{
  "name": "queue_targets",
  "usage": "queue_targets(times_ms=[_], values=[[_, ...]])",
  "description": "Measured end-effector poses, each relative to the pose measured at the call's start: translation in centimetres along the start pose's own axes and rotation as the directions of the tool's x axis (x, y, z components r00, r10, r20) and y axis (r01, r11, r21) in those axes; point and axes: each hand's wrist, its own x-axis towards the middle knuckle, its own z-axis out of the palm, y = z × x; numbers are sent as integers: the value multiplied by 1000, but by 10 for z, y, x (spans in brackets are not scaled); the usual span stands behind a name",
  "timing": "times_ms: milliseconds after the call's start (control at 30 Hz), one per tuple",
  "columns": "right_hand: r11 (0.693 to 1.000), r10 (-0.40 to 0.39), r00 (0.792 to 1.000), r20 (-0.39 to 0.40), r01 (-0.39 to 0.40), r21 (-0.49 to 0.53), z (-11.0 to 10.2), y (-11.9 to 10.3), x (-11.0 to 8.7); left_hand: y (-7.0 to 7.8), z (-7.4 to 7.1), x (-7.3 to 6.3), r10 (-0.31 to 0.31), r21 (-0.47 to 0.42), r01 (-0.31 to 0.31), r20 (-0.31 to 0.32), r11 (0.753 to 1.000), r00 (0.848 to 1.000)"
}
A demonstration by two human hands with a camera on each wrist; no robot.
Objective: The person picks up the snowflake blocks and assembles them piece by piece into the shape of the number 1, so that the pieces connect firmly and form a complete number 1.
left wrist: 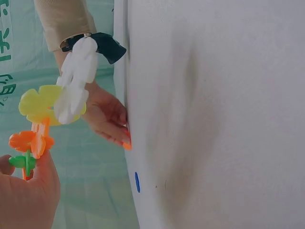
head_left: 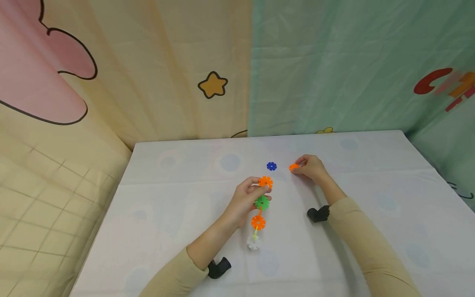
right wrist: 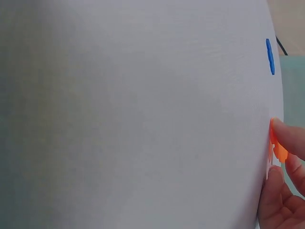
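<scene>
My left hand holds a chain of notched plastic discs above the table, pinching it near its far end. Along the chain come an orange disc, a green disc, another orange disc, a yellow disc seen edge-on from the head, and a white disc at the near end. Between thumb and fingers, my right hand pinches a loose orange disc at the tabletop. Left of that hand a blue disc lies flat on the table.
A white cloth with pale dots covers the table. Behind its far edge hang a yellow curtain and a green curtain. Black wrist straps with protruding mounts sit at both sleeves.
</scene>
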Motion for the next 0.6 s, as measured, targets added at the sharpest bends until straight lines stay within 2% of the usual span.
queue_targets(times_ms=[133,233,467,600], values=[[999,-41,999,0,41,18,-1,2,-1,-1,0,-1,10,-6,-10,0,1000,1000],[995,-59,998,12,58,86,-2,5,-2,-1,1,-2,12,-16,-12,-3,1000,1000],[964,-26,997,78,5,265,-5,9,-4,-1,1,-2,1,-19,-2,-19,1000,1000],[942,-61,991,116,19,335,-7,7,-9,-3,-1,-1,5,-3,-5,-13,1000,1000]])
